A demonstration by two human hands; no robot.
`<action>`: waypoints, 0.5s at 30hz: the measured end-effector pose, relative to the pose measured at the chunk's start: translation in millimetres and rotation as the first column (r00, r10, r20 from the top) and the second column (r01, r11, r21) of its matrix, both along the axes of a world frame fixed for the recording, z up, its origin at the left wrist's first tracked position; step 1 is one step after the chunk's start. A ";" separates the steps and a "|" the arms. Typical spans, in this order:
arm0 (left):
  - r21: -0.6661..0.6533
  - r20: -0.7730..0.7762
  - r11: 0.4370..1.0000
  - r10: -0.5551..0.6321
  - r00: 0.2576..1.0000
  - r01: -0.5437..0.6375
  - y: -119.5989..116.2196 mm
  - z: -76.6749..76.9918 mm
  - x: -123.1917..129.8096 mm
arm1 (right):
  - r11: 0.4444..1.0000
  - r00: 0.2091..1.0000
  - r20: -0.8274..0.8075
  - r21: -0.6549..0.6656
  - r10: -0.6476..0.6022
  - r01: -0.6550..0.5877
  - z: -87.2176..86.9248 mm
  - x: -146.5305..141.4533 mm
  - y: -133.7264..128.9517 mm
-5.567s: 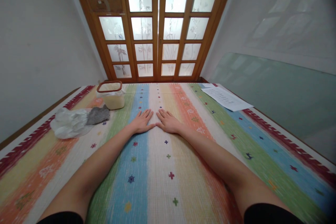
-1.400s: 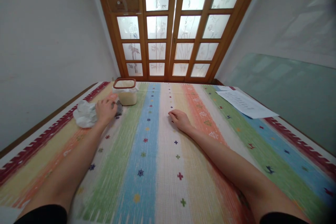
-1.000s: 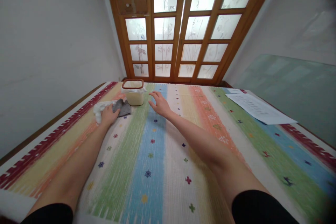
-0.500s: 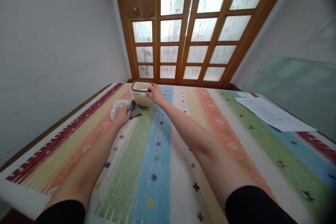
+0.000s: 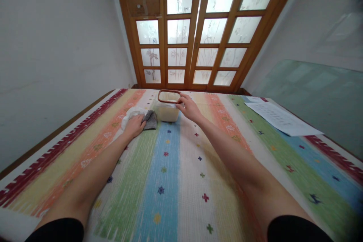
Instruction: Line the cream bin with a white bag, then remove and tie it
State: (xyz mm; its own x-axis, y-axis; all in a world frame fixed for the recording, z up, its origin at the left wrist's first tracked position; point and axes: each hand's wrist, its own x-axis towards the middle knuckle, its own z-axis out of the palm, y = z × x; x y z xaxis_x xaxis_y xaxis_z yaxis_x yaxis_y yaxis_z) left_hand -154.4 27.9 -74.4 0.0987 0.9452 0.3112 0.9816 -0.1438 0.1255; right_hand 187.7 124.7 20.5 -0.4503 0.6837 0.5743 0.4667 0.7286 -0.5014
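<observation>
A small cream bin [image 5: 167, 114] with a brown rim and a clear plastic liner stands at the far part of the table. My right hand [image 5: 189, 107] grips its rim at the right side, fingers closed over the edge. To the left of the bin, my left hand [image 5: 134, 125] is low on the tabletop, its fingers closed on a grey cloth [image 5: 151, 120]. A crumpled white cloth or bag [image 5: 128, 115] lies under and behind this hand; its exact kind is unclear. The left fingertips are partly hidden.
A striped, patterned tablecloth [image 5: 164, 174] covers the table. White printed papers [image 5: 279, 119] lie at the right, near a pale glass panel [image 5: 314, 98] against the wall. Wooden doors [image 5: 190, 51] with frosted panes stand beyond the far edge.
My right hand has brought the bin to the right and a little nearer, away from the cloths. My left hand stays at the grey cloth, and the view has shifted slightly.
</observation>
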 end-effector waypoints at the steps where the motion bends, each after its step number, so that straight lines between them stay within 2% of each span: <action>1: 0.000 -0.007 1.000 -0.015 1.000 0.015 0.1 1.0 4.4 | 1.000 1.000 -0.024 0.006 -0.007 0.007 -2.1 12.5 -1.7; 5: -0.003 0.013 0.997 -0.083 0.996 0.083 4.0 3.6 25.5 | 0.996 0.995 -0.071 0.036 -0.076 0.078 -8.2 52.3 -6.0; 8: -0.013 0.029 0.995 -0.103 0.994 0.104 13.1 3.3 42.6 | 0.991 0.991 -0.058 0.056 -0.119 0.123 -6.3 72.4 -6.0; 15: -0.029 0.090 0.999 -0.018 0.996 0.020 31.7 3.0 82.8 | 0.988 0.988 0.040 0.056 -0.149 0.146 13.6 111.1 0.9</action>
State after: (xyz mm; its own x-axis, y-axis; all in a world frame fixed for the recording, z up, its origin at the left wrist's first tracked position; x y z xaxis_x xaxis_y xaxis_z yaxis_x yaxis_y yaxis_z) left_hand -71.6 59.6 -71.4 0.0899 0.9525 0.2910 0.9634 -0.1573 0.2170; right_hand 298.7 125.6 34.0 -0.3724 0.7139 0.5930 0.5916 0.6749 -0.4410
